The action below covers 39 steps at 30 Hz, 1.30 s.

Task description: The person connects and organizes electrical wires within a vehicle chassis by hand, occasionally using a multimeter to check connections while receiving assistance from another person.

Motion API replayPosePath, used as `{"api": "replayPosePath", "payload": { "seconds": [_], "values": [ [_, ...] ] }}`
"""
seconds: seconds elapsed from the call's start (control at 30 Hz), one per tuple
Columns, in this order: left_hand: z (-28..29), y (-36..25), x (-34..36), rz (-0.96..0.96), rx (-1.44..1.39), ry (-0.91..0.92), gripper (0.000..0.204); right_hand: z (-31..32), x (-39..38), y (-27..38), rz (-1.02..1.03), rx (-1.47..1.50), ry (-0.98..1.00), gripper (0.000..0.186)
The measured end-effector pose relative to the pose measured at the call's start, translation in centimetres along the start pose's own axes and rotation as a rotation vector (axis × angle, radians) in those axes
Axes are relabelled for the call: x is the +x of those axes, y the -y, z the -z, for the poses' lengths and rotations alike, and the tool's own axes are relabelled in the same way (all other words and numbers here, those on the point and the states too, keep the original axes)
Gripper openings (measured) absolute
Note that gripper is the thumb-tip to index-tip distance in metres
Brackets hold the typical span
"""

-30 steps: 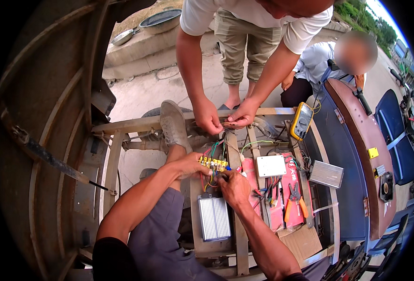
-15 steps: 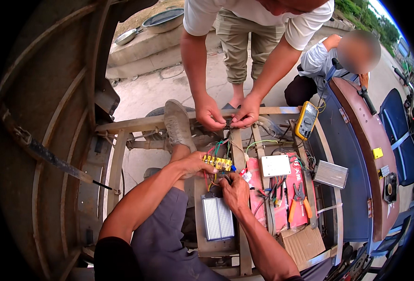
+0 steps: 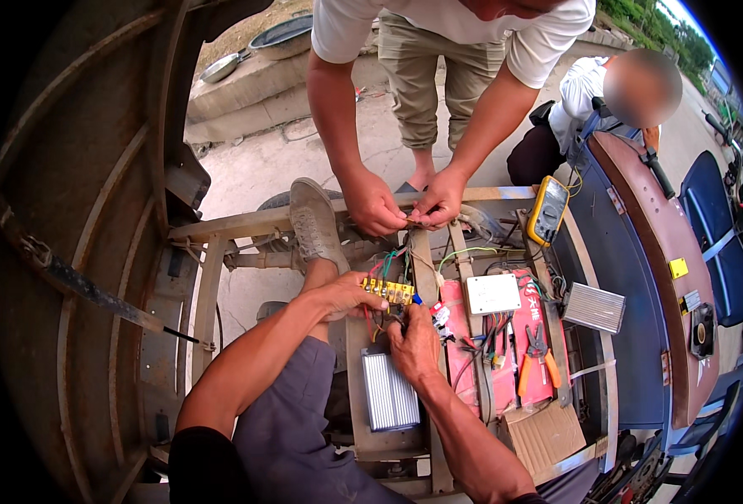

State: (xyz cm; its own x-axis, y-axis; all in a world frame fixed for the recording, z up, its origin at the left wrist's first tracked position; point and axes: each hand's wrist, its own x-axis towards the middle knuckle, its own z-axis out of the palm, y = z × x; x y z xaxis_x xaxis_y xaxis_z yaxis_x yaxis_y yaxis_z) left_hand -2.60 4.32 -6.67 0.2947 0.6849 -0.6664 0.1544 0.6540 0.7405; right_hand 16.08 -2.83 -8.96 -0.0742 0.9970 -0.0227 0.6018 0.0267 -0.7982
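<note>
Block (image 3: pixel 390 291): yellow, pinched by left hand (image 3: pixel 343 296).
Right hand (image 3: pixel 416 342): at wires (image 3: pixel 377 324); cannot tell finger closure.
Wires: tugging might loosen one.

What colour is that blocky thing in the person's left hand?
The terminal block is mostly yellow; the head view shows it best.

Yellow terminal block (image 3: pixel 388 291), white box (image 3: pixel 493 294)

A terminal block (image 3: pixel 388 292) is being held left of the pliers (image 3: pixel 537 348); a multimeter (image 3: pixel 548 212) is resting behind them (cardboard (image 3: pixel 544 437) is lying before).
</note>
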Motion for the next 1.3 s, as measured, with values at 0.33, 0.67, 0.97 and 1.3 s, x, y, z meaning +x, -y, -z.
{"api": "replayPosePath", "payload": {
  "seconds": [0.33,0.67,0.97,1.3],
  "values": [
    [0.3,0.0,0.1,0.049,-0.028,0.055,0.039,0.0,0.3,0.7,-0.21,0.105,0.074,0.027],
    [0.1,-0.5,-0.4,0.009,-0.069,0.043,0.039,-0.9,0.8,0.4,-0.271,0.194,0.05,0.031],
    [0.1,0.1,0.2,-0.02,-0.057,0.037,0.028,-1.6,0.0,1.4,-0.349,0.169,-0.168,0.028],
    [-0.5,-0.1,-0.2,-0.03,-0.067,-0.009,0.029,-1.7,0.3,1.7,-0.328,0.161,-0.219,0.026]
  ]
}}
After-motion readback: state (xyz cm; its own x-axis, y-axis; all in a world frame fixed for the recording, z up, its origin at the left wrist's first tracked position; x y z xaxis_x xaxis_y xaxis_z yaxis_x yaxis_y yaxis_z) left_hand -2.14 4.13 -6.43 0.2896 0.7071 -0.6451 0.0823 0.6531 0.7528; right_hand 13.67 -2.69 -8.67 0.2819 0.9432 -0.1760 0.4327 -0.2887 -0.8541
